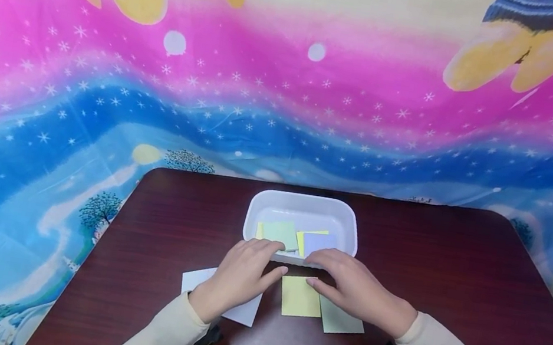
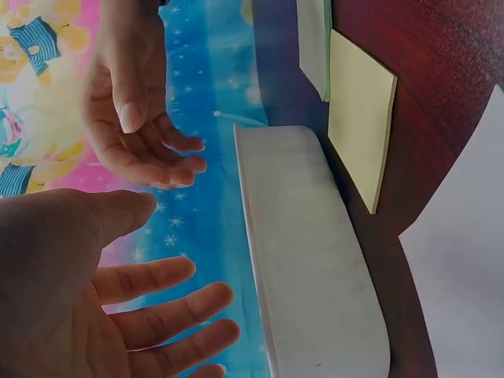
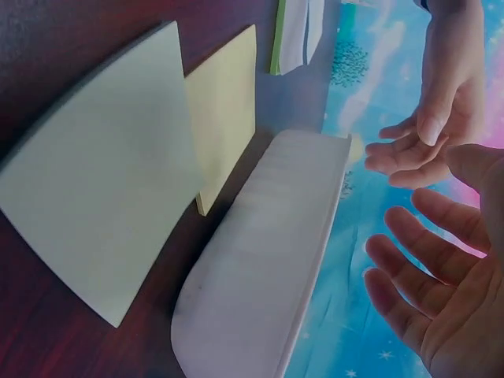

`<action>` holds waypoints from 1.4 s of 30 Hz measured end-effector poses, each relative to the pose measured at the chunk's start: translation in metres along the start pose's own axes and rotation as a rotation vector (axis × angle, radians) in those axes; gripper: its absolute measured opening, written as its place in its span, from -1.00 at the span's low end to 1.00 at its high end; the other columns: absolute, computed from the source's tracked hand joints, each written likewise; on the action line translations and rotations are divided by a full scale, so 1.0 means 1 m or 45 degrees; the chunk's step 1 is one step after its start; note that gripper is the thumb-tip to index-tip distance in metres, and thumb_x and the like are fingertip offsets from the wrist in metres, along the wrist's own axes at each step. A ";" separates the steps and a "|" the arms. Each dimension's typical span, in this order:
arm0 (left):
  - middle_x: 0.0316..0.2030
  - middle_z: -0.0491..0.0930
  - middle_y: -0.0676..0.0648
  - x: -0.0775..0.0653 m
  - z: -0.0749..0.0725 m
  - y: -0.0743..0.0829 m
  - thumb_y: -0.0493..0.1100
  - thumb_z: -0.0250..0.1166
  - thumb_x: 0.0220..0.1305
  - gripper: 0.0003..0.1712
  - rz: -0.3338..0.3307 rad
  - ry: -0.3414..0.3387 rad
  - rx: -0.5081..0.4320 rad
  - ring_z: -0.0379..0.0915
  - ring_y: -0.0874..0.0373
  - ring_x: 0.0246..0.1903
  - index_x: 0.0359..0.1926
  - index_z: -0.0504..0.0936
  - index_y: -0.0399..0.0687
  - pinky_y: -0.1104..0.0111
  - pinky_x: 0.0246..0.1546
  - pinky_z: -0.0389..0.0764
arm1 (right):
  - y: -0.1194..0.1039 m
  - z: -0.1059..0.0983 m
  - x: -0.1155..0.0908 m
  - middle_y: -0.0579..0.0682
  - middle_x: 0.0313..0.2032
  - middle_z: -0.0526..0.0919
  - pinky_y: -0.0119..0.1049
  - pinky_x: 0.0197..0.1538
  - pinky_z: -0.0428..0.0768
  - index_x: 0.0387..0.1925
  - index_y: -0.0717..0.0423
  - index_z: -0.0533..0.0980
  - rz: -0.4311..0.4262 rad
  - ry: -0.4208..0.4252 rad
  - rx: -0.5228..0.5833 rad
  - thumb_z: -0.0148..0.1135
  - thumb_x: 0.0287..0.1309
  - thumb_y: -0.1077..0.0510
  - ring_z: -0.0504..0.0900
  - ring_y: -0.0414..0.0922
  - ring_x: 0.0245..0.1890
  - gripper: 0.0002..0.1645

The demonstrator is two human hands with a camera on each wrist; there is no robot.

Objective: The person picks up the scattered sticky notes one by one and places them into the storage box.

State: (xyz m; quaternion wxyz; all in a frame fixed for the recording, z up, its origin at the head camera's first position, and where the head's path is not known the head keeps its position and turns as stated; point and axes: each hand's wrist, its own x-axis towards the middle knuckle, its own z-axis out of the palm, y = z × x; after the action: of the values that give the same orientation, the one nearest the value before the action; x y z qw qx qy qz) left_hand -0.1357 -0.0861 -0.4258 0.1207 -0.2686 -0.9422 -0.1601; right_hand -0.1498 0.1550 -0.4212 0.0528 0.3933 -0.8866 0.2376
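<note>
A white plastic box (image 1: 310, 206) stands on the table. My left hand (image 1: 234, 273) is over its near left side and my right hand (image 1: 358, 289) over its near right side, both empty. In the wrist views the fingers of the left hand (image 2: 150, 315) and the right hand (image 3: 433, 291) are spread, loosely bent and apart from the box wall (image 2: 307, 252). Inside the box lie a green sticky note pad (image 1: 278, 231), a purple one (image 1: 318, 244) and yellow edges. In front lie a yellow sticky note pad (image 1: 299, 302), a pale green one (image 1: 343, 319) and white paper squares (image 1: 243, 310), partly hidden by my left hand.
The dark red wooden table (image 1: 456, 265) extends on both sides of the box. Behind it hangs a pink and blue printed cloth (image 1: 288, 97) with snowflakes. In the right wrist view, the white squares (image 3: 295, 35) show a green edge.
</note>
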 end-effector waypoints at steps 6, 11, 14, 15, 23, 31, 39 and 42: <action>-0.08 0.62 0.06 -0.004 0.001 0.001 0.19 0.09 0.27 -0.51 -0.014 -0.023 0.023 0.51 0.17 -0.12 0.09 0.52 0.04 0.24 -0.16 0.48 | -0.003 0.003 -0.004 -0.29 -0.09 0.58 -0.25 0.02 0.49 -0.04 -0.08 0.56 0.018 -0.018 -0.028 0.16 0.18 -0.10 0.49 -0.33 -0.01 -0.64; -0.07 0.62 0.07 -0.007 0.002 0.002 0.19 0.08 0.28 -0.51 -0.007 -0.031 0.024 0.51 0.18 -0.11 0.09 0.52 0.05 0.23 -0.13 0.48 | -0.003 0.007 -0.006 -0.27 -0.11 0.60 -0.27 0.00 0.50 -0.05 -0.08 0.56 -0.012 -0.018 -0.015 0.16 0.18 -0.09 0.50 -0.34 -0.05 -0.66; -0.08 0.62 0.08 -0.008 0.002 0.002 0.19 0.09 0.27 -0.52 0.006 -0.019 0.022 0.52 0.18 -0.11 0.08 0.53 0.05 0.23 -0.14 0.48 | -0.003 0.009 -0.007 -0.27 -0.12 0.60 -0.28 -0.04 0.50 -0.06 -0.09 0.55 -0.040 -0.013 -0.003 0.13 0.20 -0.12 0.50 -0.33 -0.09 -0.66; -0.08 0.62 0.08 -0.008 0.002 0.002 0.18 0.10 0.27 -0.52 0.010 -0.014 0.023 0.52 0.18 -0.11 0.08 0.53 0.05 0.23 -0.14 0.49 | -0.003 0.010 -0.008 -0.27 -0.13 0.61 -0.28 -0.04 0.50 -0.06 -0.10 0.55 -0.049 -0.008 -0.001 0.11 0.22 -0.13 0.50 -0.34 -0.09 -0.65; -0.07 0.63 0.07 -0.011 0.003 0.003 0.17 0.09 0.27 -0.52 0.010 -0.008 0.040 0.52 0.18 -0.07 0.07 0.54 0.03 0.23 -0.09 0.48 | -0.003 0.016 -0.010 -0.38 -0.15 0.54 -0.30 -0.06 0.49 -0.07 -0.14 0.52 -0.110 0.022 0.006 0.03 0.27 -0.15 0.48 -0.37 -0.12 -0.68; -0.03 0.61 0.08 -0.021 0.002 0.003 0.18 0.10 0.26 -0.52 -0.011 -0.027 0.023 0.49 0.17 -0.01 0.07 0.54 0.05 0.19 -0.06 0.46 | -0.005 0.020 -0.013 -0.35 -0.16 0.54 -0.29 -0.01 0.50 -0.10 -0.10 0.53 -0.115 0.012 0.002 0.18 0.18 -0.04 0.48 -0.37 -0.08 -0.73; -0.13 0.63 0.08 -0.029 0.006 -0.002 0.14 0.16 0.23 -0.59 0.016 0.032 0.004 0.52 0.16 -0.18 -0.01 0.53 0.03 0.21 -0.18 0.48 | -0.007 0.024 -0.013 -0.30 -0.14 0.55 -0.28 0.03 0.48 -0.10 -0.05 0.55 -0.123 0.009 -0.018 0.09 0.23 -0.14 0.49 -0.33 -0.05 -0.65; -0.14 0.63 0.09 -0.032 0.007 -0.004 0.14 0.17 0.22 -0.58 0.009 0.041 0.006 0.52 0.16 -0.17 -0.02 0.54 0.02 0.22 -0.17 0.47 | -0.008 0.026 -0.011 -0.29 -0.13 0.56 -0.28 0.04 0.48 -0.09 -0.04 0.56 -0.114 0.001 -0.005 0.09 0.23 -0.14 0.50 -0.33 -0.05 -0.64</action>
State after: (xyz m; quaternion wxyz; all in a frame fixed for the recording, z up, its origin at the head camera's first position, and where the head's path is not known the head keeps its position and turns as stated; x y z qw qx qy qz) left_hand -0.1127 -0.1015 -0.4436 0.1369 -0.2692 -0.9395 -0.1616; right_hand -0.1339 0.1460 -0.4438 0.0645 0.4324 -0.8686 0.2333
